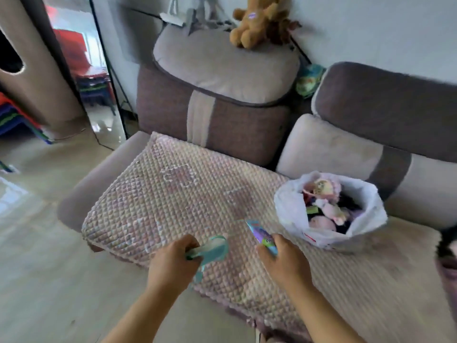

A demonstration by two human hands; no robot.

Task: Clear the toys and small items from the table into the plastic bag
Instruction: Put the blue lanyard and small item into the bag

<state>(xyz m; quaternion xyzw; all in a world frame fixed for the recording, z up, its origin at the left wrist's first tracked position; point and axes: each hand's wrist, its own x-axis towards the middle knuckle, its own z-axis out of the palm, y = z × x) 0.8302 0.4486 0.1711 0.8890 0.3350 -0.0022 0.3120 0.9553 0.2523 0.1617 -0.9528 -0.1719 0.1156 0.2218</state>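
A white plastic bag (289,206) stands open on the sofa seat at the right, with several pink plush toys (329,211) and dark items inside. My left hand (173,263) grips a teal toy (215,246) over the seat's front edge. My right hand (284,261) holds a flat colourful packet (259,233), tilted up and to the left, a short way left of the bag. Both hands are blurred by motion.
A pink quilted cover (178,194) lies over the sofa seat. Grey back cushions (222,78) stand behind it, with a brown plush animal (257,21) on top. A mirror (81,65) leans against the wall at the left, over a tiled floor (37,256).
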